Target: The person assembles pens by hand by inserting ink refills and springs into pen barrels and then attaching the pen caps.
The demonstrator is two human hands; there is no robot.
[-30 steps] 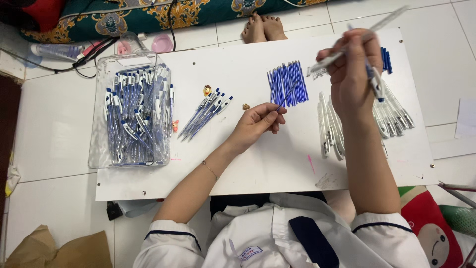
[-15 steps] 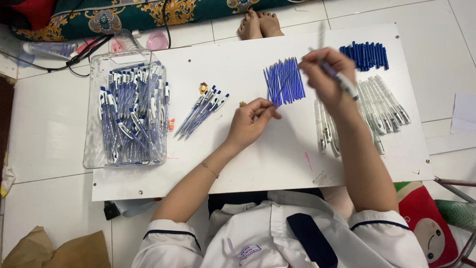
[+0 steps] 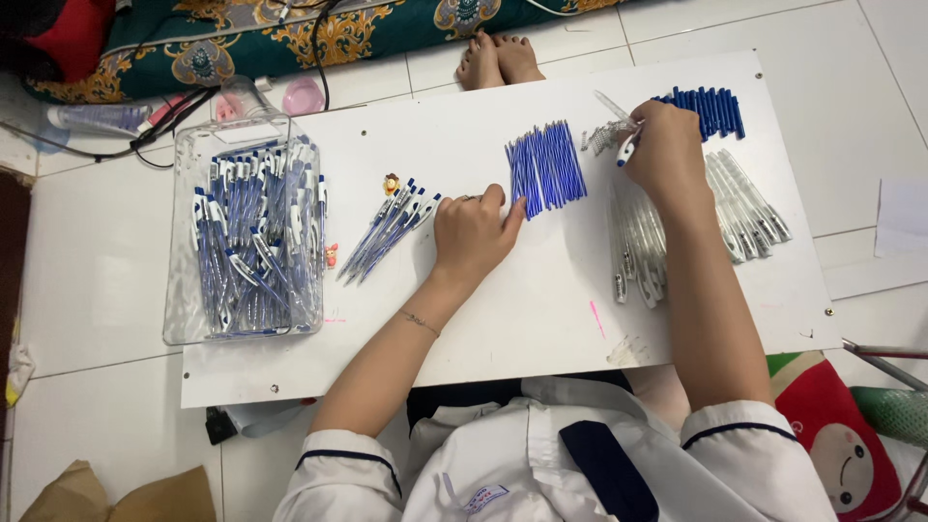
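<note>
— Left hand (image 3: 471, 232)?
— Flat on the white worktop (image 3: 541, 319), just left of the fanned blue refills (image 3: 546, 166). Fingers (image 3: 510, 215) loosely together, one tip touching the lower left edge of the fan; nothing pinched. Thumb side folded under, hard to make out.

— Right hand (image 3: 665, 153)?
— Right of the refills, curled shut around a partly built pen (image 3: 622, 126). Only a clear tube end and a blue-and-white tip poking out; the rest hidden in the fist, fingers mostly turned away from view.

— Just right of the refills?
— A small pale heap (image 3: 597, 138), too small to tell what kind of part. Below it, clear pen barrels (image 3: 635, 249), half covered by the right forearm. More clear barrels (image 3: 749, 208) farther right.

— Farther right and above?
— A row of dark blue caps (image 3: 710, 108), its left end hidden behind the right hand.

— Left of the refills?
— A short bundle of finished pens (image 3: 389, 232), then a clear plastic box (image 3: 184, 319) full of blue-and-white pens.

— Above the refills?
— Another person's bare feet (image 3: 498, 60) at the worktop's far edge, cut off above the ankle.
</note>
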